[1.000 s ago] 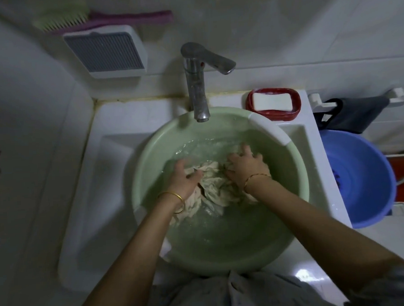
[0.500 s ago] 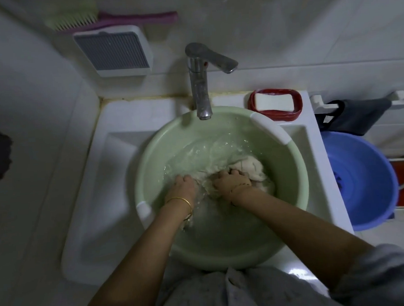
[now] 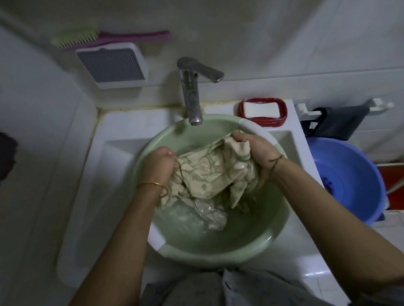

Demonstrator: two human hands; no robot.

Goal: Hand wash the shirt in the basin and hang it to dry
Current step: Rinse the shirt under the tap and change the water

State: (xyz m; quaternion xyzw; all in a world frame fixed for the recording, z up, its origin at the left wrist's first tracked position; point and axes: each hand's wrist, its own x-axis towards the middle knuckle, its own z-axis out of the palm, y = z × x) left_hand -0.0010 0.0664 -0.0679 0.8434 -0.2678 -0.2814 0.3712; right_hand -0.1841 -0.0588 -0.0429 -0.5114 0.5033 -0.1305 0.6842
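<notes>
A wet beige shirt (image 3: 209, 176) with thin green lines hangs bunched above the water in the pale green basin (image 3: 224, 247), its lower folds trailing into the water. My left hand (image 3: 159, 164) grips the shirt's left side, fingers curled into the cloth. My right hand (image 3: 254, 150) grips the right side near the basin's far rim, holding a fold of cloth up. The basin sits in the white sink (image 3: 82, 206) under the metal tap (image 3: 190, 90).
A red soap dish with a white bar (image 3: 262, 110) stands at the sink's back right. A blue tub (image 3: 347, 180) sits to the right, with dark cloth on a rail (image 3: 339, 122) above it. A brush (image 3: 110, 38) lies on a wall box (image 3: 114, 66).
Both hands have lifted the shirt out of the water and moved apart, spreading the cloth; earlier they pressed it together under the water.
</notes>
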